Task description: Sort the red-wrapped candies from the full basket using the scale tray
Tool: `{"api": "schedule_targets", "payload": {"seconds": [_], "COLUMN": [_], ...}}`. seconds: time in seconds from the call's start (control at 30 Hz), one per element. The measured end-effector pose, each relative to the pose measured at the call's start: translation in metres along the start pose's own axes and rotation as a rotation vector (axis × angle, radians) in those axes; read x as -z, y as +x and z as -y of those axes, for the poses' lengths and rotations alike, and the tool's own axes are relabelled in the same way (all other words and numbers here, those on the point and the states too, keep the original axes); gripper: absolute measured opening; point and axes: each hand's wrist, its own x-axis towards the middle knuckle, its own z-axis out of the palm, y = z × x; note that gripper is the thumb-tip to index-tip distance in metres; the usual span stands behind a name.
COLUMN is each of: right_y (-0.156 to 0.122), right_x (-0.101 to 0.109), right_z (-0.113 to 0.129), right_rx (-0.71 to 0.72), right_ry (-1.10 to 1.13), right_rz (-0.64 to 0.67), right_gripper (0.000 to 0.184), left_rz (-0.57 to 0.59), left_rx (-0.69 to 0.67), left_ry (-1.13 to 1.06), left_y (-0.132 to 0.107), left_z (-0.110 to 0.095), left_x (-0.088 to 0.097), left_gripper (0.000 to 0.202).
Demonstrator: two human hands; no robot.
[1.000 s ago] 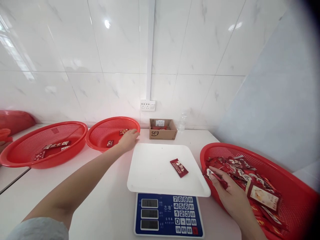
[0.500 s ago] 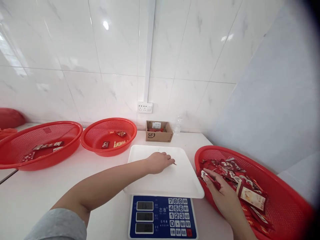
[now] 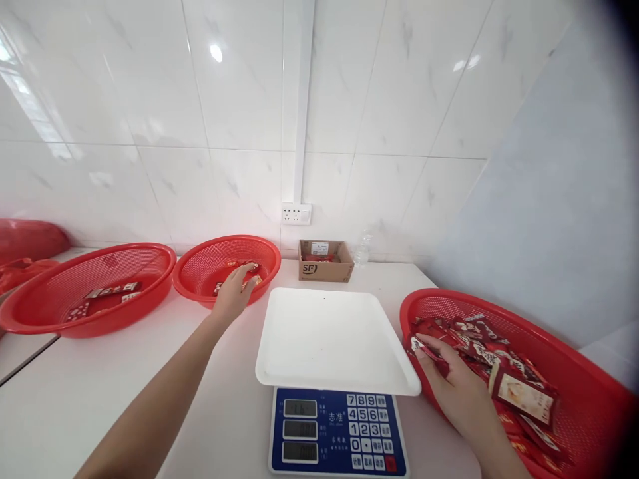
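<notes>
My left hand [image 3: 233,293] reaches over the near rim of the middle red basket [image 3: 200,256], its thumb apart from its fingers and nothing visible between them. A few small red and cream packets lie in that basket, partly behind the hand. At the right, my right hand [image 3: 452,372] holds a small dark red packet [image 3: 433,356] with a white label, just inside the rim of the large right-hand red basket [image 3: 589,379]. Many red packets fill this one, among them a flat packet with a cream panel [image 3: 524,392]. A digital scale [image 3: 339,432] with a bare white tray [image 3: 339,339] stands between my hands.
Another red basket [image 3: 154,293] with several packets sits at the left, and red material [image 3: 30,239] lies beyond it. Against the tiled wall are a small cardboard box [image 3: 327,269] and a clear plastic bottle [image 3: 363,249], near a wall socket [image 3: 296,213].
My left hand has moved left from above the scale tray to the middle basket; the thin dark piece at its fingertips is no longer visible. My right hand keeps its packet.
</notes>
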Motion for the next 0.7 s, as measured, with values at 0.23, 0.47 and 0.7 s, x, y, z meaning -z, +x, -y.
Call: {"api": "schedule_targets", "payload": {"seconds": [0.23,0.47,0.7], "right_y": [0.0,0.0,0.036], "right_x": [-0.036,-0.033,0.022], "right_z": [0.053,0.068,0.002], "right_rx": [0.265,0.374,0.128], "right_ry": [0.205,0.136,-0.136], "right_rz": [0.242,0.379,0.327], "right_gripper": [0.038,0.051,0.042], "left_rz": [-0.309,-0.218,-0.222], "left_rx": [0.165,0.172,0.203], "left_ry": [-0.228,-0.318,-0.329], "left_y": [-0.075,-0.105,-0.107], "left_z": [0.001,0.022,0.017], "left_x": [-0.02,-0.041,-0.041], "left_gripper": [0.037,0.034,0.026]}}
